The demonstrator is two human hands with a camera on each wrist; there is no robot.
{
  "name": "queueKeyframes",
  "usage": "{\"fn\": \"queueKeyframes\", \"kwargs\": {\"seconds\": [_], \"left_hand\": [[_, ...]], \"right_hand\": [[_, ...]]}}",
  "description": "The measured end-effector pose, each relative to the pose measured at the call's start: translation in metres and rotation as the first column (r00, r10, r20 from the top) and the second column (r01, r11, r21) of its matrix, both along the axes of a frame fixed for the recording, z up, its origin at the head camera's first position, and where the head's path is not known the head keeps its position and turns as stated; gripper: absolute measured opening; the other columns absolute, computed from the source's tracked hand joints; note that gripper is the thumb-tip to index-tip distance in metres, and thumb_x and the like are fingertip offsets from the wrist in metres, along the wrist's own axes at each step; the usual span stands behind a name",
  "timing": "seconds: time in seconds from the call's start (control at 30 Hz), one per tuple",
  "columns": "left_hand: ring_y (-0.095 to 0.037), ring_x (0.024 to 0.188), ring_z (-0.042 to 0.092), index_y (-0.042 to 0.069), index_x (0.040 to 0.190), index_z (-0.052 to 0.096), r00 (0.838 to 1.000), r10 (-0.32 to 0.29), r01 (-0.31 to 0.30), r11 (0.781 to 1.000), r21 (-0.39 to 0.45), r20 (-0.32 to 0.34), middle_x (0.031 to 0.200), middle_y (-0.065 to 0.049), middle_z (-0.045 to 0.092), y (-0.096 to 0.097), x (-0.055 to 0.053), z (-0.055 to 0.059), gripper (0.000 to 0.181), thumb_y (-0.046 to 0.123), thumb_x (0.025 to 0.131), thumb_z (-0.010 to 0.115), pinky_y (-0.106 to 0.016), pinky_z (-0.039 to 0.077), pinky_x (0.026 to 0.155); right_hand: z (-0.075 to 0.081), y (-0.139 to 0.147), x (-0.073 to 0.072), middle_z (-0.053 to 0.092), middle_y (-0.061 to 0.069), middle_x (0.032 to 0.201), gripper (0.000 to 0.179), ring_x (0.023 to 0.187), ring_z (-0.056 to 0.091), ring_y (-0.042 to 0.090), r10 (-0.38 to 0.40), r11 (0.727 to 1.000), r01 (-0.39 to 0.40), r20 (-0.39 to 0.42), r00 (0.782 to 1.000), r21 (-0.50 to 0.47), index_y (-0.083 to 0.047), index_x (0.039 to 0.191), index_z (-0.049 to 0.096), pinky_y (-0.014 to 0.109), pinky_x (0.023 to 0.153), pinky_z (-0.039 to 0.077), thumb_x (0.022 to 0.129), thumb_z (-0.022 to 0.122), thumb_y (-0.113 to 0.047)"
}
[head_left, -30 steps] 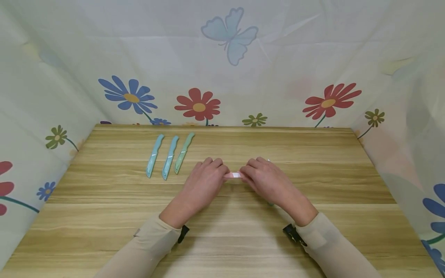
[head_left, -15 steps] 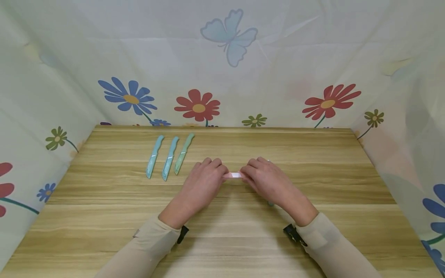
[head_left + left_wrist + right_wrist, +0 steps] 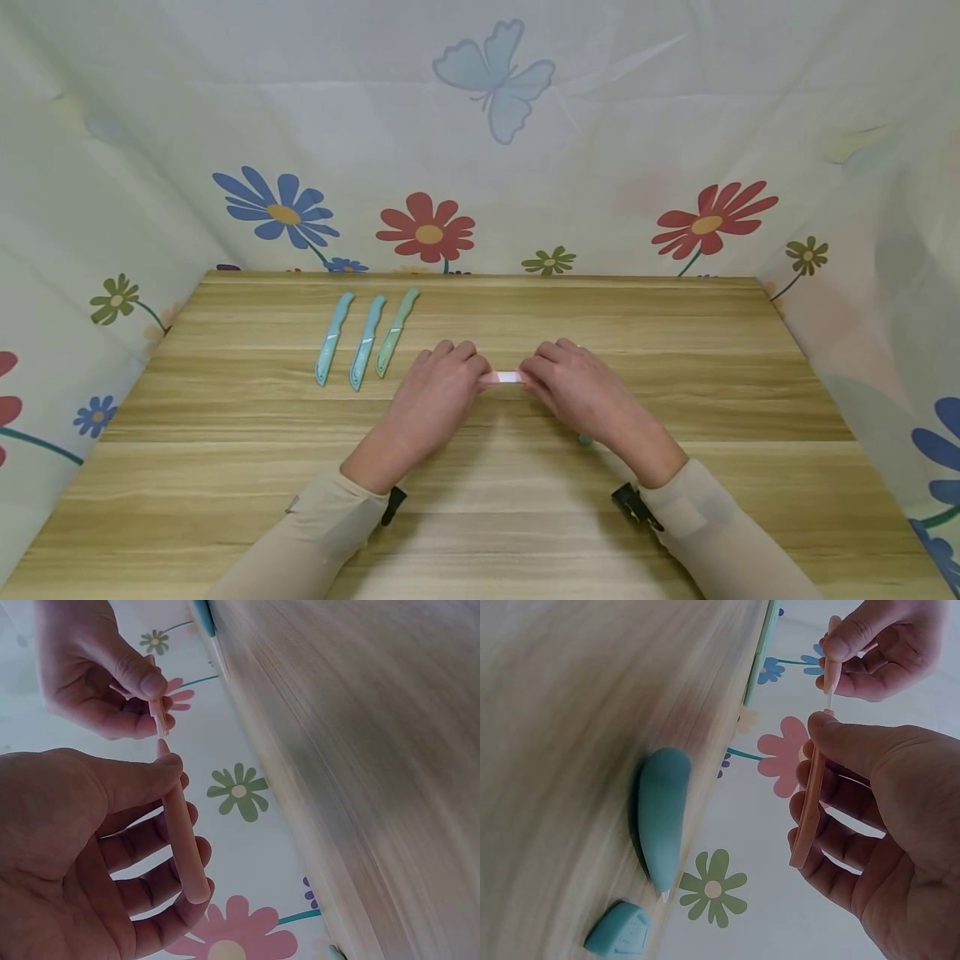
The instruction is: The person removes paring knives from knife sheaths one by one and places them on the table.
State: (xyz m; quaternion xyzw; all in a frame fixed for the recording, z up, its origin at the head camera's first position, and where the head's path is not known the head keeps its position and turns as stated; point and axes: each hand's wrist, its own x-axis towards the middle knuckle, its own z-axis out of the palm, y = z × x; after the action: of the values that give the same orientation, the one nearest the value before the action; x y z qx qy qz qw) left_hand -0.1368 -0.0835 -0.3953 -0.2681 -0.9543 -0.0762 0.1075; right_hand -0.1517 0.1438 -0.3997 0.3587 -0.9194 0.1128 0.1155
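Note:
Over the middle of the table, both hands hold a small pink knife level between them. My left hand (image 3: 444,392) pinches its rounded pink handle (image 3: 182,840) between thumb and fingers. The flat pink sheath (image 3: 809,806) is in the grip of my right hand (image 3: 581,390). A short stretch of white blade (image 3: 508,377) shows between the two hands; the rest of it is covered. Below the right hand, a teal knife handle (image 3: 664,817) lies on the table, with a teal sheath end (image 3: 619,930) near it, both mostly hidden in the head view.
To the left on the wooden table (image 3: 480,533) lie two light blue sheathed knives (image 3: 333,337) (image 3: 367,342) and a green sheathed knife (image 3: 397,332), side by side with handles away from me. A flower-printed cloth (image 3: 600,167) stands around the table's back and sides.
Slightly more white blade shows between the hands, and less pink. Both hands otherwise stay in place with the same grips.

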Motion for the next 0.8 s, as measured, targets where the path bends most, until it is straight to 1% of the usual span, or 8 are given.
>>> {"fn": "queueKeyframes", "kwargs": {"seconds": [0.27,0.43,0.63,0.8], "left_hand": [[-0.022,0.085,0.059,0.013,0.106,0.08,1.0,-0.001,0.001,1.0,0.012,-0.015,0.097,-0.001,0.067,-0.0019,-0.0003,-0.0006,0.017,0.028,0.101,0.075,-0.037,0.05,0.068],[-0.023,0.085,0.06,0.013,0.106,0.079,1.0,0.004,-0.004,1.0,0.007,-0.016,0.097,-0.001,0.068,-0.0021,-0.0009,-0.0006,0.017,0.029,0.101,0.075,-0.037,0.051,0.069],[-0.023,0.086,0.06,0.012,0.107,0.079,1.0,0.023,-0.022,1.0,-0.008,0.006,0.098,-0.002,0.068,-0.002,-0.0008,0.0006,0.019,0.03,0.102,0.073,-0.038,0.052,0.07],[-0.023,0.087,0.06,0.013,0.107,0.079,0.999,0.038,-0.037,0.999,-0.004,0.022,0.098,-0.001,0.068,-0.0025,-0.0011,-0.0002,0.018,0.029,0.102,0.074,-0.037,0.051,0.071]], "right_hand": [[-0.0016,0.0014,-0.0015,0.071,0.003,0.098,0.015,0.085,0.061,0.021,0.012,1.0,-0.012,-0.025,1.0,-0.01,-0.007,0.108,0.079,0.035,0.076,0.054,0.101,0.076,-0.02],[-0.002,0.0022,-0.002,0.071,0.003,0.099,0.016,0.085,0.06,0.021,0.006,1.0,-0.007,-0.022,1.0,-0.008,-0.006,0.108,0.078,0.035,0.075,0.054,0.101,0.077,-0.02],[-0.0021,0.0025,-0.0023,0.07,0.003,0.099,0.017,0.086,0.06,0.021,-0.007,1.0,0.007,-0.007,1.0,-0.003,-0.007,0.109,0.078,0.034,0.076,0.054,0.1,0.078,-0.021],[-0.0015,0.0022,-0.0022,0.07,0.003,0.1,0.017,0.086,0.06,0.021,-0.006,1.0,0.006,-0.007,1.0,0.0,-0.007,0.11,0.079,0.034,0.076,0.054,0.099,0.078,-0.021]]}}
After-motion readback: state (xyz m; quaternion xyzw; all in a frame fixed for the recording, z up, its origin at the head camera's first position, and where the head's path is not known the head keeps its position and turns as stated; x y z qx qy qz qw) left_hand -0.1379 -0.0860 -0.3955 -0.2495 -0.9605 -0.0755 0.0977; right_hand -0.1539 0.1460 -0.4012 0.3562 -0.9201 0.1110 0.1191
